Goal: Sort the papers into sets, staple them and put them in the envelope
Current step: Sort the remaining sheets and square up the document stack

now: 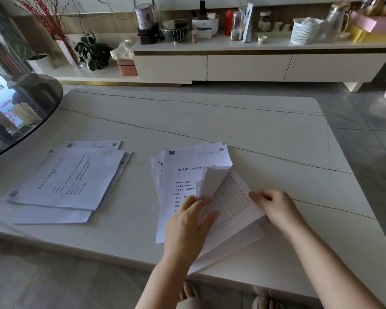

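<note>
A stack of printed papers (187, 172) lies near the front middle of the white table (254, 134). My left hand (187, 226) holds the top sheets lifted and curled back, thumb on their edge. Under them shows a sheet with a red grid (230, 197). My right hand (274, 208) pinches the right edge of that grid sheet. A second pile of printed papers (69, 181) lies flat at the left of the table, apart from both hands. No stapler or envelope shows in the view.
A round dark glass tabletop (20, 121) overhangs the table's left edge. Behind the table runs a low white cabinet (243, 63) crowded with jars, bowls and a basket. A potted plant (91, 52) and a vase stand at back left. Grey tiled floor lies at the right.
</note>
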A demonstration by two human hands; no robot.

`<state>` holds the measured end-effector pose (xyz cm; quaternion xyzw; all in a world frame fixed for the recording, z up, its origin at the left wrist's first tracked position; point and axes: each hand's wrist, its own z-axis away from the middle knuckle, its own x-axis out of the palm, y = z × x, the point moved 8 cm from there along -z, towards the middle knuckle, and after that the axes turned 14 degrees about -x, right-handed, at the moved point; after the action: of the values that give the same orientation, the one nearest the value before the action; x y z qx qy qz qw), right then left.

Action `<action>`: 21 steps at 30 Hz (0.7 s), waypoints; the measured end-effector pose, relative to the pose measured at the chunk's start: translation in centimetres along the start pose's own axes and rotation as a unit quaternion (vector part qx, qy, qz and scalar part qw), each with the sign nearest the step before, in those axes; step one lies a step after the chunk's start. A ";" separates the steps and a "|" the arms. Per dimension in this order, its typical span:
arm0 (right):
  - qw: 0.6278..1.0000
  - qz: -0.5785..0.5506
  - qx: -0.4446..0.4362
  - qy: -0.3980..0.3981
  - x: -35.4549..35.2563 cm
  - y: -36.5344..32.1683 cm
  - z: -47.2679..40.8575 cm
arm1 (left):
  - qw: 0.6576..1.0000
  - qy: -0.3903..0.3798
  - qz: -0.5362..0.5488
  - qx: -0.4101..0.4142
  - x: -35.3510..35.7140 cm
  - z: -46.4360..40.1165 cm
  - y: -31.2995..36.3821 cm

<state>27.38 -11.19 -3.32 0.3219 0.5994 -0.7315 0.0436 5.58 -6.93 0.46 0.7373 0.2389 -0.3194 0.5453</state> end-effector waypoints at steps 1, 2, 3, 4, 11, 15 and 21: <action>0.994 -0.100 0.039 0.001 0.4 0.0 0.3 | 1.000 -0.012 -0.005 0.003 0.2 0.2 0.2; 0.979 -0.187 0.079 0.000 1.0 -0.1 0.6 | 1.000 -0.029 -0.009 0.003 0.6 0.3 0.4; 0.960 -0.259 0.108 0.001 1.6 -0.3 0.9 | 0.999 -0.047 -0.016 0.003 1.0 0.4 0.4; 0.940 -0.317 0.125 0.006 1.9 -0.6 1.1 | 0.998 -0.060 -0.022 0.004 1.3 0.6 0.5; 0.975 -0.208 0.081 0.022 -0.1 -0.3 1.0 | 0.999 -0.015 0.018 -0.040 0.6 0.0 -0.3; 0.962 0.259 0.044 -0.078 -1.1 1.7 2.0 | 0.994 -0.035 0.059 -0.091 0.5 0.0 -0.1; 0.946 0.275 0.062 -0.159 1.8 2.1 2.7 | 0.998 0.023 0.047 -0.021 -0.1 0.1 0.2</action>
<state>25.78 -13.62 -5.91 0.3559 0.4262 -0.7685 0.3181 5.62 -7.06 0.60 0.7432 0.2237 -0.2710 0.5694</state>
